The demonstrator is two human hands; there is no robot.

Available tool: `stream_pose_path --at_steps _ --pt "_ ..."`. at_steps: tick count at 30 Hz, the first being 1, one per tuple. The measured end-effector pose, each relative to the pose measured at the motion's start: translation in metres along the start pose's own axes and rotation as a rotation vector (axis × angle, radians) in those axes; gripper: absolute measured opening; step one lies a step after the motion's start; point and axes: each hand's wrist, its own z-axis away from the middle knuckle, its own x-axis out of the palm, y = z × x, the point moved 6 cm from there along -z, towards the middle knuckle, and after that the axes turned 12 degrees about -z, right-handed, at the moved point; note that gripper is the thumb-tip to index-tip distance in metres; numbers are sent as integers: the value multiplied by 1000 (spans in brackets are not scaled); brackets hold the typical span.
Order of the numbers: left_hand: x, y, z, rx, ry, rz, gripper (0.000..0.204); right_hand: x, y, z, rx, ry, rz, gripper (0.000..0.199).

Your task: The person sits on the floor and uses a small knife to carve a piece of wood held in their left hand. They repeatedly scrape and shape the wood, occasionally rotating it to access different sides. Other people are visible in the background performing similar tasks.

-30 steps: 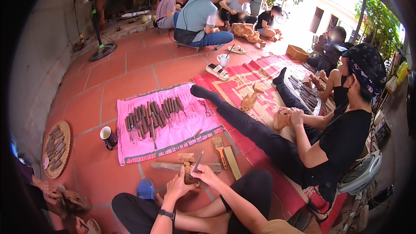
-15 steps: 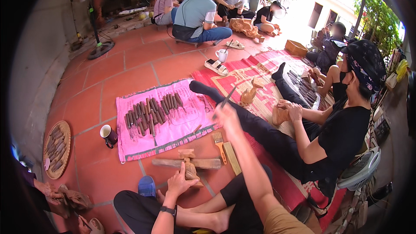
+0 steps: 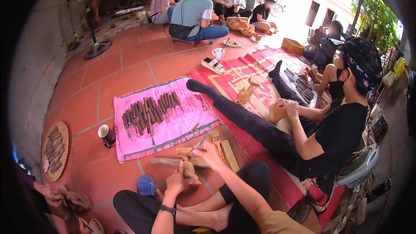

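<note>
A small carved wooden figure (image 3: 189,170) stands between my crossed legs and a wooden bar (image 3: 166,161) lying crosswise on the tiles. My left hand (image 3: 175,181) grips its near left side, the index finger running up along the wood. Above the carving's right side, my right hand (image 3: 209,155) is closed around a slim, dark grey pointed tool (image 3: 203,139). Whether that is a blade or a pencil is unclear. Its lower end lies close to the carving's top, and I cannot tell whether they touch.
Right of the carving lie a flat paintbrush (image 3: 216,138) and a wooden block (image 3: 230,156). Ahead, a pink cloth (image 3: 123,148) bears several carving tools (image 3: 143,112). A mug (image 3: 106,136) stands left of it. A co-worker's leg (image 3: 255,122) stretches across the red mat (image 3: 277,177).
My right hand has come down and left with the slim tool, from above the brush to the carving's top. My left hand stays on the carving.
</note>
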Motion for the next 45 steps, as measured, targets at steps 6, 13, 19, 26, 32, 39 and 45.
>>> stream_pose_path --at_steps 6,13,19,26,32,39,45 --pt "0 -3 -1 -2 32 67 115 15 59 43 135 24 -111 12" --pt "4 -1 -1 -2 14 85 119 14 77 49 125 -55 -85 12" --pt "-1 1 -2 -3 11 82 119 3 86 38 131 -30 -175 12" --pt "1 -3 -2 -2 31 68 118 6 83 34 183 13 -330 13" --pt "1 -2 -2 -8 22 86 120 11 83 35 181 -65 -203 13" --pt "1 0 0 2 8 90 121 14 72 38 156 -106 -231 14" --pt "6 -5 -6 2 14 50 122 5 88 30 158 15 -302 13"
